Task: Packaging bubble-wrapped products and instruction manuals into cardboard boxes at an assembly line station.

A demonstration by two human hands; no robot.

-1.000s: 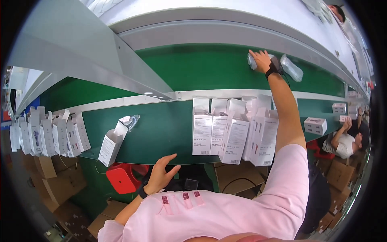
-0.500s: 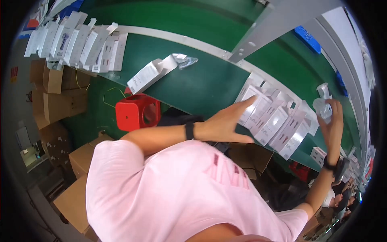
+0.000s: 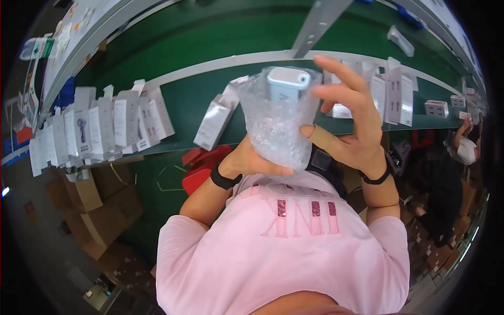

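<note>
A clear bubble-wrap bag (image 3: pixel 275 139) is held up in front of my chest, with my left hand (image 3: pixel 254 160) wrapped round its lower left side. Inside the bag's upper part stands a light blue device (image 3: pixel 287 86) with a pale, rounded top and a small round hole. My right hand (image 3: pixel 354 123) is at the bag's right side, fingers spread and thumb by the wrap; whether the thumb touches it is unclear. Behind the bag, to the left, an open white carton (image 3: pixel 214 123) lies tilted on the green bench (image 3: pixel 184 102).
Several open white cartons stand in a row (image 3: pixel 102 123) at the left, and another group (image 3: pixel 394 97) on the right. A small wrapped item (image 3: pixel 400 41) lies at the back right. Beneath the bench are a red stool (image 3: pixel 202 170) and brown cardboard boxes (image 3: pixel 100 210). A metal post (image 3: pixel 315 29) rises behind.
My right hand has brought the bubble-wrap bag from the far right to my front. My left hand, empty before, now holds it. The right fingers have spread, and the view has turned rightward.
</note>
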